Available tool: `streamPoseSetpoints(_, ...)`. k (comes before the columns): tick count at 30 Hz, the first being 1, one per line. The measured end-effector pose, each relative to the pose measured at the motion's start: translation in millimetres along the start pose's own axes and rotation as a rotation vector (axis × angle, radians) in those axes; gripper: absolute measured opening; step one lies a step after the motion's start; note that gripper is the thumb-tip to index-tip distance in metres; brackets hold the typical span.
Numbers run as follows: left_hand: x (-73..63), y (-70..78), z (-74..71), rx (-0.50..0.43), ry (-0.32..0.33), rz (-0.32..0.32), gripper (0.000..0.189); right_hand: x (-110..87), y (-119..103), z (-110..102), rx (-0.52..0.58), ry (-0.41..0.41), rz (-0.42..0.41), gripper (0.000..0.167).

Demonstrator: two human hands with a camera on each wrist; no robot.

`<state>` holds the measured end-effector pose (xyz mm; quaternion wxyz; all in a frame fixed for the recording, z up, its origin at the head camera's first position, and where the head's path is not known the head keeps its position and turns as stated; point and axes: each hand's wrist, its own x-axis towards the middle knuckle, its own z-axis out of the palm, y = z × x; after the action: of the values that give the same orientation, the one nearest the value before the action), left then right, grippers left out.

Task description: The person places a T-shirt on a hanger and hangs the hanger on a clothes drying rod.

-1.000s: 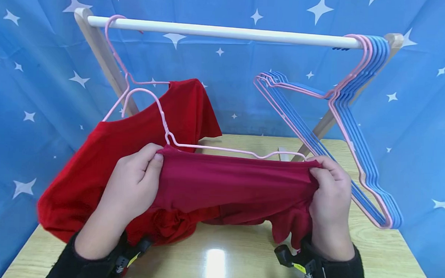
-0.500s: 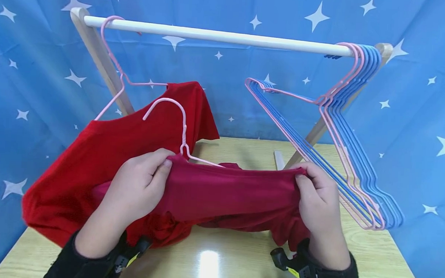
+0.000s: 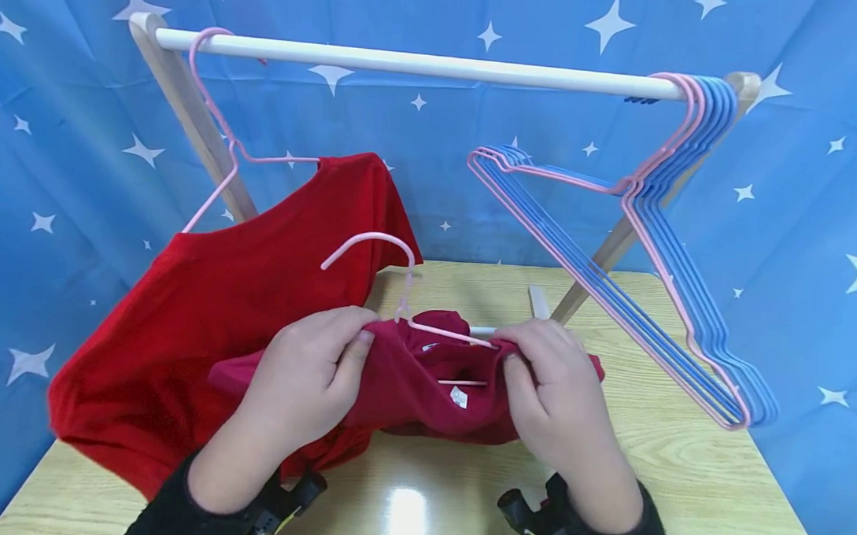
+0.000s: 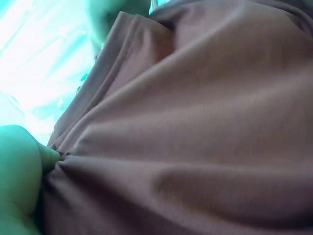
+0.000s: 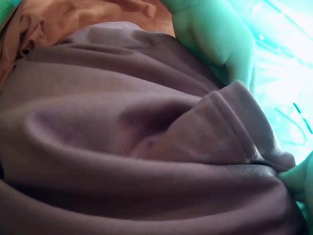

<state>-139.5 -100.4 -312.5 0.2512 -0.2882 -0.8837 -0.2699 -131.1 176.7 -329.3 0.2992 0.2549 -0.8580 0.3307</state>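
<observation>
A maroon shirt (image 3: pixel 423 409) is stretched between both hands in the head view, its neckline facing up and sagging in the middle. My left hand (image 3: pixel 311 377) pinches the neckline's left side, and my right hand (image 3: pixel 559 390) pinches the right side. A pink hanger (image 3: pixel 411 279) sits partly inside the neckline, its hook sticking up and pointing left; its lower parts are hidden in the cloth. A white label (image 3: pixel 459 397) shows inside the collar. In the wrist views the shirt fabric (image 4: pixel 205 122) fills most of the picture, with fingers gripping its hemmed edge.
A red shirt (image 3: pixel 257 293) hangs at left on another pink hanger (image 3: pixel 224 126) from the white rail (image 3: pixel 436 61). Several pink and blue hangers (image 3: pixel 685 221) crowd the rail's right end. Below lies a wood-grain table (image 3: pixel 711 482); a blue star-patterned curtain (image 3: pixel 431 181) stands behind.
My hands have come closer together, so the taut neckline has slackened and opened, showing the label. The loose hanger has shifted right and lower.
</observation>
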Motion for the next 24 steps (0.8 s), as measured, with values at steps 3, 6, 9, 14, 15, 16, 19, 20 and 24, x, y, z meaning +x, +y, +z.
streamPoseSetpoints(3, 0.7, 3.9, 7.5, 0.017, -0.002, 0.021, 0.026, -2.3, -8, 10, -0.012, -0.077, -0.022, 0.024)
streamPoseSetpoints(6, 1.5, 6.4, 12.5, 0.027, -0.026, 0.024, 0.028, -4.0, -13, 16, -0.015, -0.114, -0.026, 0.025)
streamPoseSetpoints(9, 1.8, 6.3, 14.8, 0.018, -0.045, 0.029, 0.028, -4.4, -13, 19, -0.011, -0.109, -0.033, 0.025)
streamPoseSetpoints(14, 0.8, 3.2, 10.4, 0.038, -0.048, 0.013, 0.030, -5.4, -9, 15, -0.002, -0.068, -0.035, 0.025)
streamPoseSetpoints(15, 0.2, 1.7, 8.4, 0.055, -0.042, 0.003, 0.029, -5.2, -8, 14, 0.006, -0.058, -0.027, 0.025)
streamPoseSetpoints(16, -0.5, -0.2, 6.2, 0.076, -0.032, -0.008, 0.029, -5.4, -7, 12, 0.012, -0.046, -0.017, 0.026)
streamPoseSetpoints(19, -2.9, -7.1, 0.0, 0.148, 0.001, -0.032, 0.028, -5.6, -4, 6, 0.032, -0.008, 0.014, 0.028)
streamPoseSetpoints(20, -3.5, -9.6, -1.7, 0.174, 0.010, -0.035, 0.028, -5.5, -3, 3, 0.046, 0.000, 0.021, 0.028)
streamPoseSetpoints(24, -7.2, -19.5, -7.0, 0.266, 0.034, -0.038, 0.025, -5.4, 2, -5, 0.100, 0.030, 0.010, 0.029)
